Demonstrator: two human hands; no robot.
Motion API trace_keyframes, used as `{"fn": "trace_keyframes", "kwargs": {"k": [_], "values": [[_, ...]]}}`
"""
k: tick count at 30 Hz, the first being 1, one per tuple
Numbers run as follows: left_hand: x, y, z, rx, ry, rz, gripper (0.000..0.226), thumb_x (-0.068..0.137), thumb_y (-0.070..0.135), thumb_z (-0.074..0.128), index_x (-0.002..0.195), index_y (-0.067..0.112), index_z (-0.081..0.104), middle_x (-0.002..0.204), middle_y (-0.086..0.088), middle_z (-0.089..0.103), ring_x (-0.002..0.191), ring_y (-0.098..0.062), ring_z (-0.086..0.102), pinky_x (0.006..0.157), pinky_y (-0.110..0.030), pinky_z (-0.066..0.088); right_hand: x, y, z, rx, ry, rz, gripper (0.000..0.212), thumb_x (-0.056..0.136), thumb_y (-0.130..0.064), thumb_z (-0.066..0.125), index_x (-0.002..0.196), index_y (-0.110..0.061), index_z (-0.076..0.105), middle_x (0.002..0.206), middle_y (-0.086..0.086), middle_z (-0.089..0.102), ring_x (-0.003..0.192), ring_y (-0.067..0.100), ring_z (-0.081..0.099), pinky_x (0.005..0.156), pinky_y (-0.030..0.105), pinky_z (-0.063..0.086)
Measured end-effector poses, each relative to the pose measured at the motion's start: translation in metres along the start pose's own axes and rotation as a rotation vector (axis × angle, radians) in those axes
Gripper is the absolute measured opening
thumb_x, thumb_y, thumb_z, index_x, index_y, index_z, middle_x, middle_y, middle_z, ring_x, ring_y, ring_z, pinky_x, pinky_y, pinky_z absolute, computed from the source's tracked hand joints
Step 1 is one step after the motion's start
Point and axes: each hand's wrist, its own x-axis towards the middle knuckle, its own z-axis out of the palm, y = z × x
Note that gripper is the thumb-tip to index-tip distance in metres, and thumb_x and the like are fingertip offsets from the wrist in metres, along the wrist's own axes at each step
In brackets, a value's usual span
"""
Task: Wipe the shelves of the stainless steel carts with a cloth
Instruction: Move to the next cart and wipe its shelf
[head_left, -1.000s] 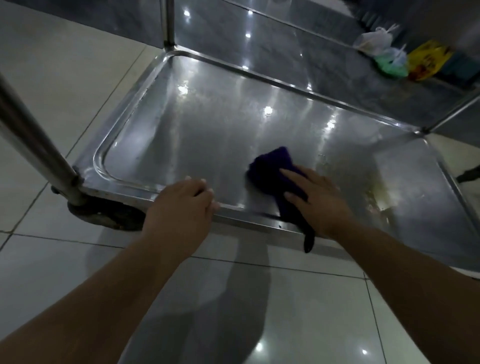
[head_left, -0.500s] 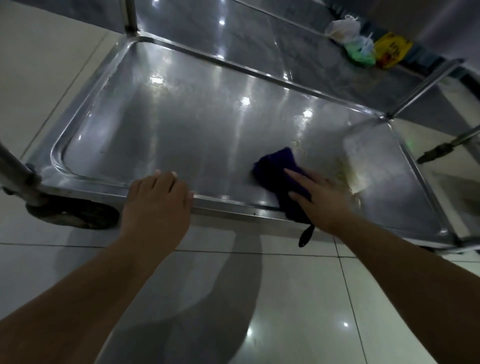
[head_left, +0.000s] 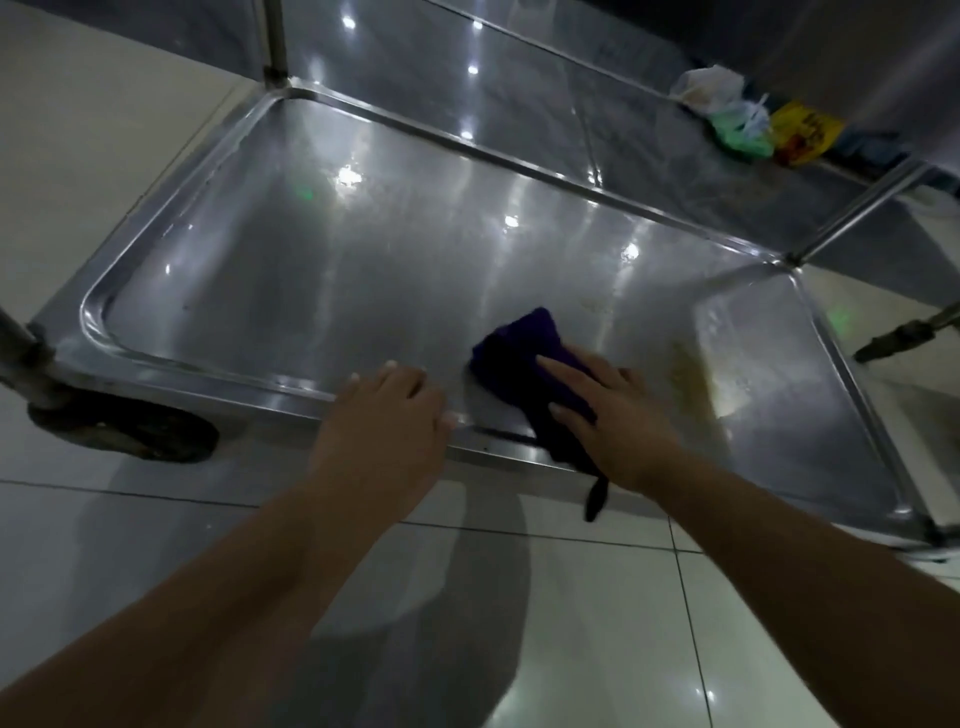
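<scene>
One purple cloth (head_left: 514, 345) (crumpled) | right hand (head_left: 623, 421) presses | glossy steel shelf (head_left: 311, 286)

Glossy pale floor tiles (head_left: 571, 649), dim light, coloured plastic bags (head_left: 737, 130) beyond.

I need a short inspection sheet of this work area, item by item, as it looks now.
Surface: steel shelf, shiny; brownish stain right of the cloth.
Job's things: dark cloth lies near the front rim, its loop hanging over the edge.
Clutter: plastic bags beyond the cart's far side.
Hands: left hand rests on the front rim; right hand presses the cloth.
Cables: nothing seen.
Surroundings: tiled floor; cart wheel at left.
</scene>
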Motion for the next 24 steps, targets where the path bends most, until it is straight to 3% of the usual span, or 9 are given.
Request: {"fn": "trace_keyframes", "kwargs": {"k": [2, 4, 6, 10, 15, 17, 21, 22, 24], "values": [[0.002, 0.002, 0.004, 0.050, -0.008, 0.008, 0.039, 0.098, 0.038, 0.032, 0.125, 0.021, 0.054, 0.131, 0.001, 0.050, 0.124, -0.022, 0.043, 0.104, -0.039, 0.032, 0.008, 0.041, -0.004, -0.107, 0.038, 0.180, 0.049, 0.096, -0.045, 0.040, 0.144, -0.045, 0.027, 0.152, -0.004, 0.032, 0.122, 0.032, 0.040, 0.101, 0.039, 0.032], [0.004, 0.004, 0.006, 0.079, -0.033, -0.007, 0.040, 0.098, 0.040, 0.030, 0.123, 0.022, 0.055, 0.128, 0.001, 0.051, 0.122, -0.024, 0.045, 0.104, -0.040, 0.033, 0.022, 0.061, -0.013, -0.023, 0.080, 0.564, 0.048, 0.096, -0.044, 0.040, 0.144, -0.043, 0.029, 0.151, -0.001, 0.031, 0.124, 0.037, 0.037, 0.102, 0.045, 0.031], [0.006, 0.008, 0.006, 0.091, -0.042, -0.047, 0.039, 0.097, 0.042, 0.032, 0.117, 0.022, 0.058, 0.123, 0.001, 0.053, 0.118, -0.027, 0.048, 0.102, -0.043, 0.034, 0.043, 0.057, -0.011, 0.022, 0.057, 0.746, 0.045, 0.098, -0.039, 0.034, 0.143, -0.039, 0.030, 0.153, 0.003, 0.025, 0.128, 0.040, 0.028, 0.102, 0.051, 0.025], [0.005, 0.015, 0.006, 0.121, -0.003, -0.099, 0.038, 0.096, 0.040, 0.034, 0.106, 0.018, 0.063, 0.113, -0.005, 0.058, 0.108, -0.030, 0.053, 0.092, -0.041, 0.038, 0.078, 0.001, -0.002, 0.049, 0.037, 0.523, 0.050, 0.096, -0.045, 0.033, 0.144, -0.039, 0.025, 0.156, 0.004, 0.018, 0.133, 0.041, 0.024, 0.105, 0.055, 0.020], [0.007, 0.015, 0.000, 0.111, -0.035, -0.139, 0.046, 0.092, 0.045, 0.022, 0.104, 0.021, 0.059, 0.108, 0.000, 0.055, 0.097, -0.022, 0.052, 0.090, -0.038, 0.041, 0.049, 0.006, 0.003, 0.038, 0.038, -0.125, 0.051, 0.095, -0.049, 0.042, 0.143, -0.048, 0.026, 0.154, -0.006, 0.025, 0.120, 0.031, 0.035, 0.099, 0.043, 0.032], [0.008, 0.016, 0.000, 0.113, -0.041, -0.144, 0.042, 0.092, 0.044, 0.026, 0.104, 0.020, 0.058, 0.107, -0.001, 0.054, 0.096, -0.023, 0.052, 0.090, -0.039, 0.041, 0.041, 0.048, 0.001, 0.049, 0.102, -0.018, 0.050, 0.094, -0.044, 0.049, 0.141, -0.045, 0.034, 0.151, -0.003, 0.033, 0.120, 0.034, 0.043, 0.103, 0.040, 0.034], [0.009, 0.026, 0.003, 0.144, -0.030, -0.159, 0.037, 0.093, 0.040, 0.030, 0.103, 0.017, 0.058, 0.108, -0.003, 0.054, 0.098, -0.026, 0.052, 0.089, -0.040, 0.039, 0.036, 0.096, -0.005, 0.123, 0.117, 0.726, 0.053, 0.094, -0.048, 0.043, 0.144, -0.042, 0.028, 0.154, 0.000, 0.026, 0.126, 0.042, 0.033, 0.102, 0.047, 0.027], [0.010, 0.030, 0.004, 0.171, -0.043, -0.175, 0.036, 0.093, 0.040, 0.030, 0.104, 0.017, 0.056, 0.108, -0.004, 0.053, 0.099, -0.027, 0.052, 0.089, -0.040, 0.039, 0.036, 0.088, -0.005, 0.098, 0.096, 0.760, 0.054, 0.094, -0.049, 0.040, 0.145, -0.041, 0.025, 0.155, 0.000, 0.022, 0.128, 0.041, 0.030, 0.103, 0.048, 0.025], [0.015, 0.041, 0.006, 0.216, -0.071, -0.209, 0.034, 0.093, 0.040, 0.033, 0.106, 0.015, 0.053, 0.110, -0.008, 0.050, 0.102, -0.030, 0.049, 0.089, -0.042, 0.040, 0.029, 0.064, -0.002, 0.024, 0.047, 0.630, 0.055, 0.094, -0.052, 0.034, 0.146, -0.043, 0.019, 0.157, -0.001, 0.017, 0.133, 0.038, 0.028, 0.106, 0.047, 0.023]]}}
